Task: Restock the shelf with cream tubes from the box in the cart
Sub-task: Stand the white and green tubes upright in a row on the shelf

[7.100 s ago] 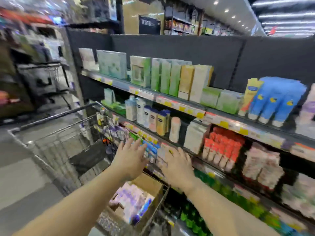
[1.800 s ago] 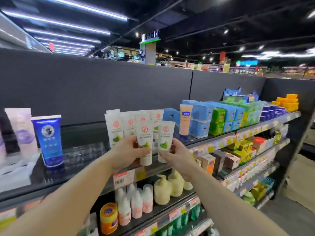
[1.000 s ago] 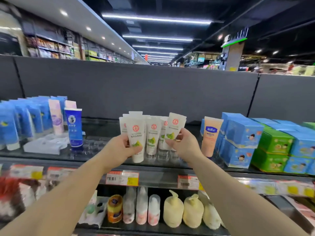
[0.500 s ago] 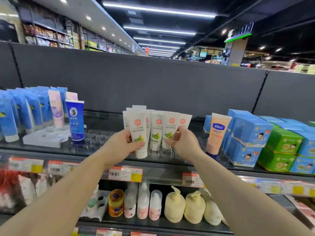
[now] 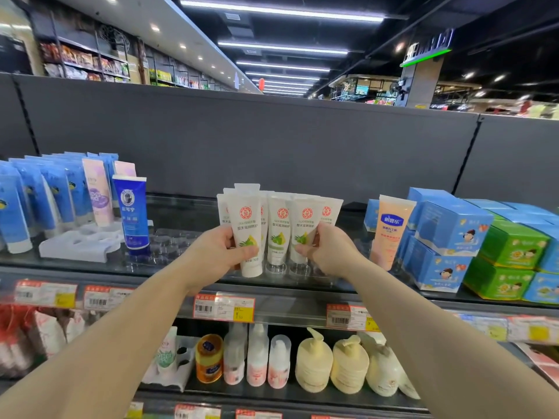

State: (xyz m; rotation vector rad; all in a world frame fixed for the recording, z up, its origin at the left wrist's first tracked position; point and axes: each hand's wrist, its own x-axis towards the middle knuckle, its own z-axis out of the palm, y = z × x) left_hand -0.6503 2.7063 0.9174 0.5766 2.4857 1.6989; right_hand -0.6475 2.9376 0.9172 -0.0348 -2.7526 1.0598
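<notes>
Gripping a white cream tube with a red round emblem and green leaf print [image 5: 246,237], the left hand [image 5: 216,255] holds it upright just above the dark glass top shelf [image 5: 181,267]. Right hand [image 5: 329,252]: fingers pinch a second white tube [image 5: 304,228] standing in the row of matching tubes [image 5: 279,231]. Adjacent stock: dark blue tube [image 5: 131,213] left, peach tube [image 5: 390,231] right.

On the top shelf [image 5: 169,269] we see the cream tubes [image 5: 279,229] standing in a row at the middle, our left hand [image 5: 216,257] on the leftmost, our right hand [image 5: 331,252] at the row's right end. Other tubes [image 5: 45,201] stand to the left, stacked boxes [image 5: 453,237] to the right, pump bottles [image 5: 348,364] on the shelf below.
</notes>
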